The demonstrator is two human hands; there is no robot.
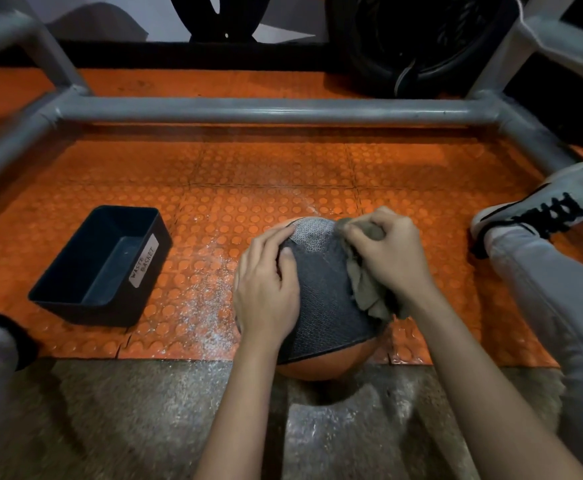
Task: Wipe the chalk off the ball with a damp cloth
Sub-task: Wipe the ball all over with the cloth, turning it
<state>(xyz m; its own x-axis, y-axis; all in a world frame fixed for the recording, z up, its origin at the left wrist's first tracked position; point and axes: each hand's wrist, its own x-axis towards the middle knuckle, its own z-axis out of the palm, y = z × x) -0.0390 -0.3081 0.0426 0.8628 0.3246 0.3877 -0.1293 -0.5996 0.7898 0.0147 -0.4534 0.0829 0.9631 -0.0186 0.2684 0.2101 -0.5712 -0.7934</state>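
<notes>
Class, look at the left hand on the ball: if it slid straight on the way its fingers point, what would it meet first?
Probably the cloth bunched in the right hand, across the chalky top of the ball; depth is hard to judge.

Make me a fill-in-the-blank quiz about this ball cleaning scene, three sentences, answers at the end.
1. The right hand grips the cloth on the ball; the left hand rests on its ____ side.
2. The label on the black bin reads WASTE ____.
3. The studded mat is coloured ____.
Missing words: left; BASKET; orange.
</notes>
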